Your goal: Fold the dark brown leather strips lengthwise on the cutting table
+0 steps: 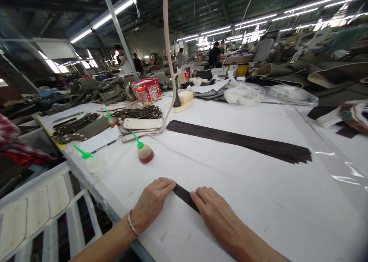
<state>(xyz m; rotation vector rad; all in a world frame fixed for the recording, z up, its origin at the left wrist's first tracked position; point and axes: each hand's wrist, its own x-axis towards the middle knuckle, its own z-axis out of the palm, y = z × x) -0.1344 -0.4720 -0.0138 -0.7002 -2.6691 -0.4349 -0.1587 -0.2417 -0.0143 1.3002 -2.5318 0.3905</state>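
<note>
A narrow dark brown strip lies on the white tabletop between my hands. My left hand, with a bracelet at the wrist, pinches its far end. Closed on the same strip a short way along is my right hand, which hides the strip's nearer part. Beyond them a flat stack of similar dark strips stretches across the table. A squeeze bottle with a green nozzle and reddish-brown liquid stands ahead of my left hand.
Two more green-nozzled bottles stand to the left. Near them are pale strap pieces, a paper with a pen and dark straps. A yellowish foam block and plastic bags lie farther back. A white slatted crate adjoins the left edge.
</note>
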